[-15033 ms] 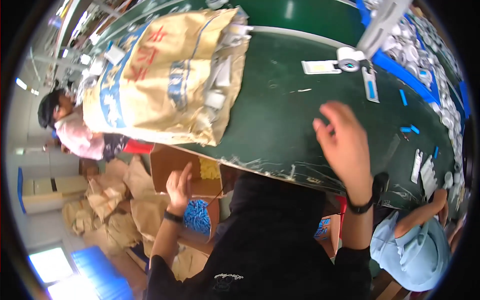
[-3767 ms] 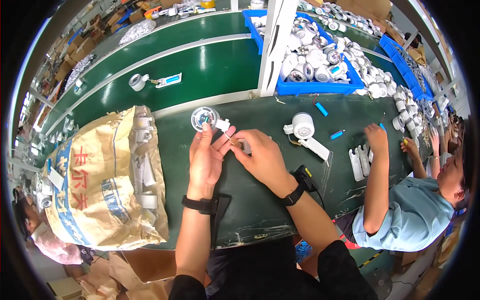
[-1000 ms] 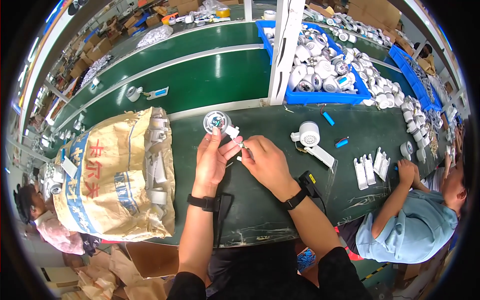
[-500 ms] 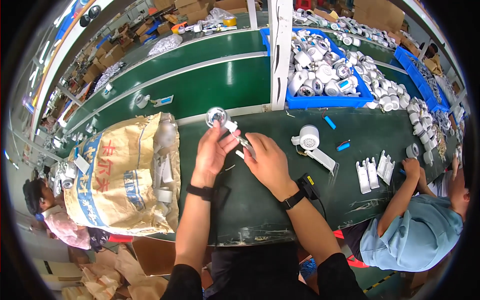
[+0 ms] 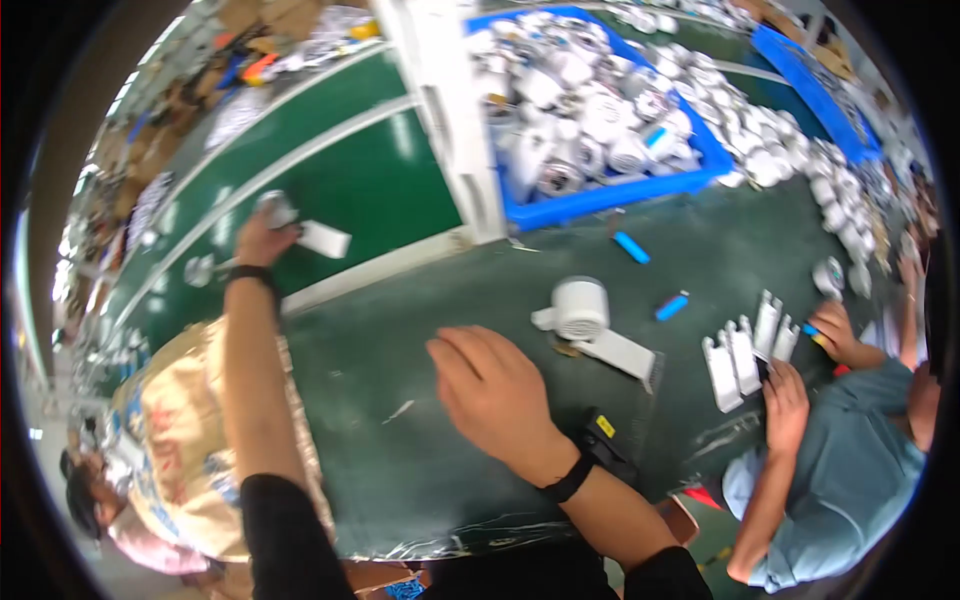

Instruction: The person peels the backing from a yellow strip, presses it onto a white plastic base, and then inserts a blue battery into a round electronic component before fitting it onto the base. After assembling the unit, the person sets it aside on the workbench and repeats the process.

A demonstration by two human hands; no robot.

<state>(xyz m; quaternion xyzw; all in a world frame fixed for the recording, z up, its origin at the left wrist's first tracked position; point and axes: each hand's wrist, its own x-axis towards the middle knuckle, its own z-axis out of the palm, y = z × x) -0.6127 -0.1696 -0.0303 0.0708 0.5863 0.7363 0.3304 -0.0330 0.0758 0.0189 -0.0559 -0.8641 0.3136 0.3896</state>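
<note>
My left hand (image 5: pixel 262 240) is stretched far out over the green conveyor belt (image 5: pixel 380 170). Its fingers close on a round silvery part (image 5: pixel 276 208) with a white rectangular tag (image 5: pixel 325 239) lying beside it on the belt. My right hand (image 5: pixel 492 392) hovers palm down over the dark green table (image 5: pixel 400 330), fingers apart, holding nothing. A white round part with a flat white arm (image 5: pixel 582 310) lies just right of that hand.
A blue bin (image 5: pixel 610 192) full of white parts stands behind a white post (image 5: pixel 445 110). Small blue pieces (image 5: pixel 631 247) lie on the table. A co-worker's hands (image 5: pixel 800 350) handle flat white pieces (image 5: pixel 740 356) at right. A brown sack (image 5: pixel 180 440) sits left.
Both hands were together over a small part at the table's middle. Now my left arm has reached out to the belt with the round part, and my right hand has stayed back, empty.
</note>
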